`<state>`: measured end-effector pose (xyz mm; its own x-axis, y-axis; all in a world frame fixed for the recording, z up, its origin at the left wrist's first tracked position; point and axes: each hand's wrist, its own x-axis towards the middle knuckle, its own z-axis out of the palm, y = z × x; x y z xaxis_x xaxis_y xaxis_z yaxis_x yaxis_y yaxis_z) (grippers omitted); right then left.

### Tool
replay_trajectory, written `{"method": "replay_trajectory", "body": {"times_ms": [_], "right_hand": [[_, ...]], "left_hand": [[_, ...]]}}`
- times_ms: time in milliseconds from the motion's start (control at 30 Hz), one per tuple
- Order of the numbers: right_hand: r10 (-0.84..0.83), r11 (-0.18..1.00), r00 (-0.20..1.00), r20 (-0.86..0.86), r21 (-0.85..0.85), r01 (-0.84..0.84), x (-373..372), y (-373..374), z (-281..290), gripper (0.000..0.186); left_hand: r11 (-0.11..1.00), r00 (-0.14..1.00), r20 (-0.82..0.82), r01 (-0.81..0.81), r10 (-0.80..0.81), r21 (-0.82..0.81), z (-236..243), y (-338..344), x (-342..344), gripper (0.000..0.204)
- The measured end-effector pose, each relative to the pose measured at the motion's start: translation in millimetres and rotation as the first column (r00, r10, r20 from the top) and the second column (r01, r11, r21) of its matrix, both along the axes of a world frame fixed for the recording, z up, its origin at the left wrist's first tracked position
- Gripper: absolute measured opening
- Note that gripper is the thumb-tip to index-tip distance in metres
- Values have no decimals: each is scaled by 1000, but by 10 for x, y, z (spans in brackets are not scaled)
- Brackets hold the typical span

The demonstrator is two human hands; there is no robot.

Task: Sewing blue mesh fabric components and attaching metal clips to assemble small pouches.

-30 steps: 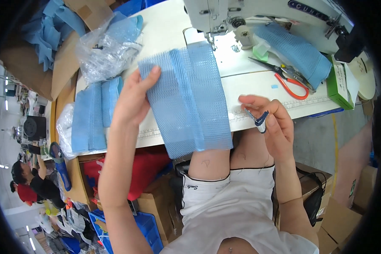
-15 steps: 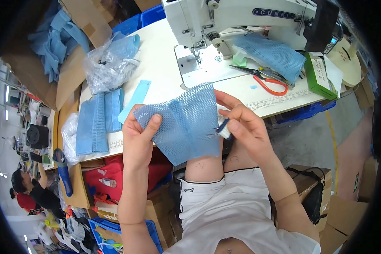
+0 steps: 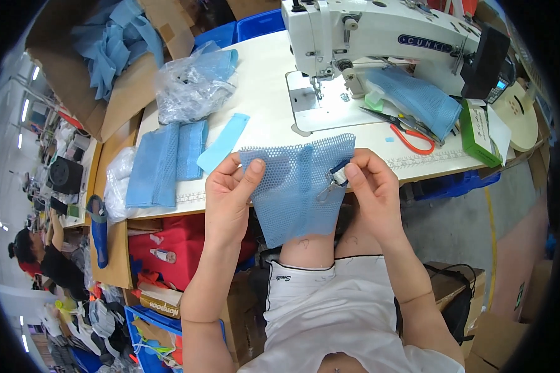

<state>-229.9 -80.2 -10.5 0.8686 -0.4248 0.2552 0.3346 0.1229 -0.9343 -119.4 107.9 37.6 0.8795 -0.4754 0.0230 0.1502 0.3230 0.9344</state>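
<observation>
With the clock face centred on the blue mesh piece [image 3: 280, 208], we saw it held up before the table's near edge, its lower part hanging above the thighs. At nine o'clock our left hand [image 3: 233, 189] gripped its side, thumb in front and fingers partly behind. At three o'clock our right hand [image 3: 372, 189] pinched the short navy-and-white strap [image 3: 338, 176] between thumb and fingers; whether it also gripped the mesh edge, we could not tell. The strap's metal clip [image 3: 325, 188] lay over the mesh, pointing towards the centre.

We judged snagging the likeliest trouble: the clip's hook could have caught in the holes and pulled the netting out of shape. The strap could also have twisted or slid, since only a small pinch held it. Uneven pulling between the hands might have skewed the limp mesh. Towards two o'clock, scissors [image 3: 417, 142] lay on the table, where a careless sweep could have dragged the cloth against them. The sewing machine [image 3: 314, 46] stood at twelve, its needle area a further catching point.
</observation>
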Motion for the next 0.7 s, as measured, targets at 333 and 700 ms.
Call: {"method": "replay_trajectory", "body": {"times_ms": [333,700], "right_hand": [[35,999,999,30,-12,-35,-7,27,48,10],[55,998,998,27,10,-55,-15,47,59,9]], "left_hand": [[997,995,-68,-75,75,6,-88,3,37,18],[995,992,-75,-99,98,-9,-128,41,73,18]]}}
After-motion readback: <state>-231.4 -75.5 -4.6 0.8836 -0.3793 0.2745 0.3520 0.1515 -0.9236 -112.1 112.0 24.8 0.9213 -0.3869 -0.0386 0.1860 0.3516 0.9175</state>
